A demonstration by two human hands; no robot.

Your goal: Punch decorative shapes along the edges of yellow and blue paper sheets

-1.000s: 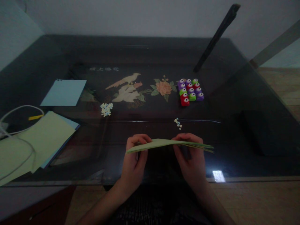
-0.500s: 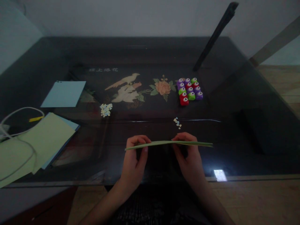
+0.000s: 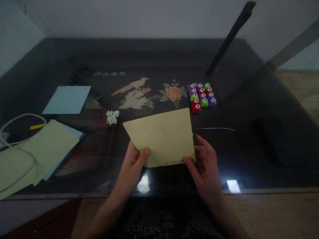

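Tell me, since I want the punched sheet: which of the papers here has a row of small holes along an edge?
The yellow sheet held up in both hands, left hand and right hand. Its bottom edge has the holes; the blue sheet and the left stack show none.

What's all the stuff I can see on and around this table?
yellow paper sheet: one, pale yellow, small holes along its near edge, held up over the near table
paper punches: about a dozen, purple, green, red, far right of centre
punched confetti: one small pile, pale, centre-left
blue sheet: one, far left
paper stack: yellow-green over blue, near left
cable: one, white, left edge
glass table: one, dark
left hand: grips sheet's lower left
right hand: grips lower right
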